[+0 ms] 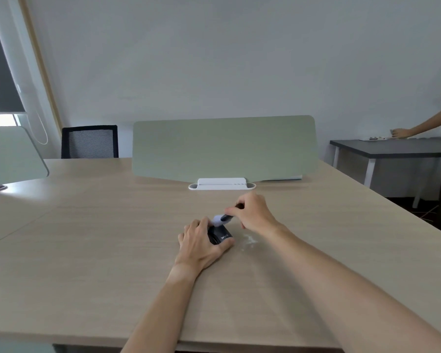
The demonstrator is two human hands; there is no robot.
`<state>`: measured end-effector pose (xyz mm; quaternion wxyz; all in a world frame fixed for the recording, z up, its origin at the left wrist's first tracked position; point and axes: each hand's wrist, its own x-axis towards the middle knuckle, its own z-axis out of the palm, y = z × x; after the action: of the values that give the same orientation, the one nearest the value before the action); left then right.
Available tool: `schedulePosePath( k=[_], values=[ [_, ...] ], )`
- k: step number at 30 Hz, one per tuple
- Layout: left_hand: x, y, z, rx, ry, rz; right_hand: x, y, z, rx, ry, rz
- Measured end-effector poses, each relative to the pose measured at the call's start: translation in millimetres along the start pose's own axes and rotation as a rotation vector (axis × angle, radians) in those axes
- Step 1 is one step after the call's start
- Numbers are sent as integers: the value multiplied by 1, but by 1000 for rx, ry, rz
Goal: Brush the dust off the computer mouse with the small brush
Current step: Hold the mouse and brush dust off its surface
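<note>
The mouse was held on the counter in the closed left hand. The brush, gripped by the right hand, met its far end. Light, rigid, probably slippery: its sides should be gripped.

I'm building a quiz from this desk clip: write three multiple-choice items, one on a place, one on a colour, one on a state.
1. Where does the white dust lie?
A. Right of the mouse
B. On the chair
C. Behind the divider

2. What colour is the mouse?
A. White
B. Black
C. Red

3. What is the left hand doing?
A. Resting flat, empty
B. Holding the mouse
C. Holding the brush

Answers: 1 A, powder beside it on the desk; 2 B, dark body; 3 B, the right hand has the brush.
</note>
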<state>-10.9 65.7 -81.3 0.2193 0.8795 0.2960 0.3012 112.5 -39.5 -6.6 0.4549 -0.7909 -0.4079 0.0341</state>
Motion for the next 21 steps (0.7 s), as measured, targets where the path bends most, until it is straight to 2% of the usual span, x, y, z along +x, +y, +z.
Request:
schedulePosePath(
  k=[5, 8, 12, 17, 21],
  values=[
    [2, 0, -2, -41, -27, 10, 4, 3, -9, -15, -148, 83],
    [1, 0, -3, -43, -69, 49, 8, 2, -15, 97, -101, 110],
    [2, -1, 0, -16, -20, 42, 3, 3, -3, 155, -7, 67],
    [1, -3, 2, -79, 30, 36, -1, -1, -1, 31, -165, 98],
    [1, -5, 4, -97, 16, 31, 4, -5, -10, -11, -143, 119]
  ],
)
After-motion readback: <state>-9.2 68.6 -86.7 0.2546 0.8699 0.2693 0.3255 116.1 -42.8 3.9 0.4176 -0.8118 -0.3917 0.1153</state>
